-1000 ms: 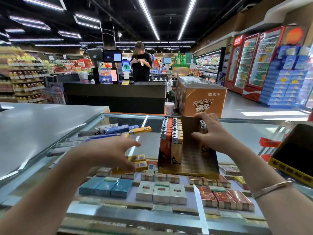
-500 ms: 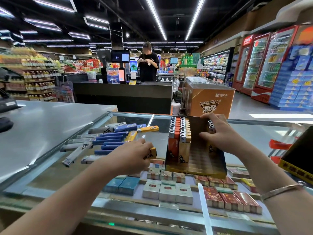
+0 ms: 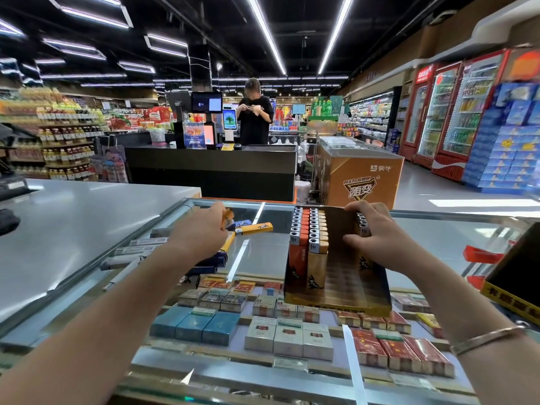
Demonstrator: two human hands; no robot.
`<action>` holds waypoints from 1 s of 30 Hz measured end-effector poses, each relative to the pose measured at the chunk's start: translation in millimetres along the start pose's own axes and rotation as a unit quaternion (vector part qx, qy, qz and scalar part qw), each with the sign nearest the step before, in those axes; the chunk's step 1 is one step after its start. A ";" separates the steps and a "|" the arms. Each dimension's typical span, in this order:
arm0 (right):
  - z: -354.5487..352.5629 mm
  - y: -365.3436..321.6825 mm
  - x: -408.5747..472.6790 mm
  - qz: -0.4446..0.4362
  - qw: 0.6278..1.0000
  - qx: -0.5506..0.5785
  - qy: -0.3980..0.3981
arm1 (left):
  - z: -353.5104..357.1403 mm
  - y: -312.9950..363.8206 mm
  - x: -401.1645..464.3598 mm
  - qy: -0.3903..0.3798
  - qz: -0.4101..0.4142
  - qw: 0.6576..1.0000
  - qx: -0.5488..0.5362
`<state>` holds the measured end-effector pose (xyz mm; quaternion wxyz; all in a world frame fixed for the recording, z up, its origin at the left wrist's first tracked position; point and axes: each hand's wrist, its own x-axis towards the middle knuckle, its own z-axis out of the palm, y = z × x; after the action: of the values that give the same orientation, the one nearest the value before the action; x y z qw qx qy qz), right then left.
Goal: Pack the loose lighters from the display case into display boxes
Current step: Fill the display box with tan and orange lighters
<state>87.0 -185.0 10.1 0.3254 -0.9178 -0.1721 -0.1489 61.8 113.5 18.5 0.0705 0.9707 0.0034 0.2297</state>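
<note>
Two hands engaged: left hand point(image 3: 201, 235) fingers pinching light, slick orange lighter point(image 3: 227, 217) mid-body; right hand point(image 3: 371, 238) grasping box point(image 3: 339, 299)

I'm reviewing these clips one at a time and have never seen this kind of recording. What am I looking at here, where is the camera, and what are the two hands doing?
There is no machine: a person wears one wide-angle camera on the head, looking forward and down at their own bare arms in a shop. The surface is a glass-topped display case with cigarette packs under the glass. On it stands a gold cardboard display box, partly filled with upright rows of orange and yellow lighters. The right hand holds the box's far right side, fingers curled over a few lighters there. The left hand reaches out over the loose lighters lying flat on the glass and pinches what looks like an orange lighter. A dark box sits at the right edge.
</note>
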 end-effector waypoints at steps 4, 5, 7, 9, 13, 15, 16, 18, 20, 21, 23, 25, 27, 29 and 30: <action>0.5 -0.4 0.0 -0.003 1.000 -0.002 0.002 | 15.6 8.4 11.8 -0.095 -0.029 0.988 0.122; 0.6 -0.4 0.0 -0.003 1.000 -0.004 0.003 | 19.9 10.9 13.9 -0.100 -0.035 0.984 0.144; 0.9 -0.1 -0.1 -0.003 1.000 -0.007 0.003 | 26.7 14.4 18.3 -0.103 -0.047 0.981 0.156; 1.1 0.4 0.2 -0.002 1.000 -0.011 0.003 | 32.2 16.3 23.8 -0.114 -0.049 0.984 0.125; 1.6 0.6 0.4 -0.003 1.000 -0.017 0.004 | 39.6 22.3 31.1 -0.190 -0.067 0.979 -0.017; 1.6 0.0 -0.2 -0.005 1.000 -0.022 0.004 | 41.7 25.1 34.3 -0.220 -0.075 0.970 -0.077; 1.2 -0.5 -0.7 -0.007 1.000 -0.024 0.002 | 42.6 25.8 36.2 -0.232 -0.074 0.965 -0.100; -0.2 -1.7 -1.6 -0.008 1.000 -0.028 -0.004 | 41.2 27.4 39.3 -0.245 -0.069 0.956 -0.147; -2.0 -3.6 -2.6 -0.006 0.999 -0.042 -0.011 | 34.9 29.9 40.9 -0.239 -0.071 0.944 -0.214; -2.9 -5.2 -3.0 -0.002 0.999 -0.051 -0.011 | 29.1 31.7 40.9 -0.228 -0.074 0.938 -0.250; -5.0 -9.7 -4.0 0.001 0.998 -0.066 0.002 | 11.8 38.2 38.3 -0.191 -0.076 0.921 -0.332; -7.6 -17.3 -5.7 -0.018 0.996 -0.075 0.055 | -9.9 47.6 33.5 -0.158 -0.073 0.873 -0.456; -10.8 -27.0 -8.3 -0.062 0.988 -0.053 0.128 | -27.7 60.3 26.8 -0.150 -0.058 0.800 -0.578; -13.5 -38.8 -12.2 -0.107 0.979 -0.006 0.171 | -35.4 75.3 18.7 -0.134 -0.042 0.716 -0.684; -14.1 -45.4 -14.6 -0.124 0.976 0.019 0.176 | -35.3 82.7 13.7 -0.118 -0.036 0.676 -0.727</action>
<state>52.9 -164.3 39.8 0.3467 -0.8425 -0.2272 -0.3439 56.1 36.9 67.2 0.7616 0.6320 -0.1380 0.0402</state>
